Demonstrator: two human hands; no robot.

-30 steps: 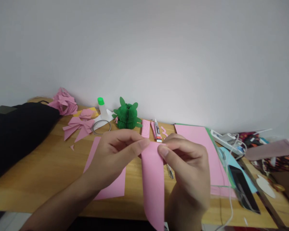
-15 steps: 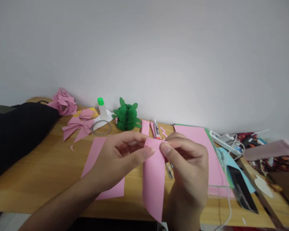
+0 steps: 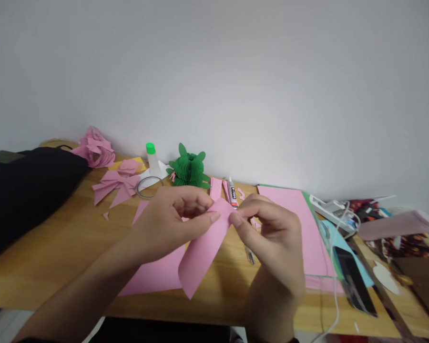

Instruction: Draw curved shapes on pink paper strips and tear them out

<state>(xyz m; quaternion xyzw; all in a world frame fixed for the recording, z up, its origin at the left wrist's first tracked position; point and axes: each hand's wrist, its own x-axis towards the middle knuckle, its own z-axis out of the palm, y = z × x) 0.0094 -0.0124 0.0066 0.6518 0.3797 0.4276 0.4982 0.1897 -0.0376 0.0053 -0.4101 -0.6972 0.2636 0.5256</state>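
A pink paper strip (image 3: 203,255) hangs at a slant between my hands, its lower end curling toward the left. My left hand (image 3: 177,216) pinches the strip's top left edge between thumb and fingers. At the top right corner, the thumb and forefinger of my right hand (image 3: 271,233) are closed on the same strip. Beneath my left hand, another pink sheet (image 3: 153,276) lies on the table, partly covered by the hand and the strip. A cutter knife (image 3: 249,256) shows in part beside my right hand.
At the back are a pink paper bow (image 3: 116,186), a green-capped bottle (image 3: 152,159), a tape ring (image 3: 138,188), a green honeycomb paper figure (image 3: 188,170) and a glue tube (image 3: 232,193). On the right lie pink sheets (image 3: 289,205), a phone (image 3: 355,281) and a power strip (image 3: 329,209). A black bag (image 3: 32,195) sits left.
The held strip has swung from nearly upright to a slant, its lower end moving left and up. Both hands have shifted slightly left, still pinching its top edge.
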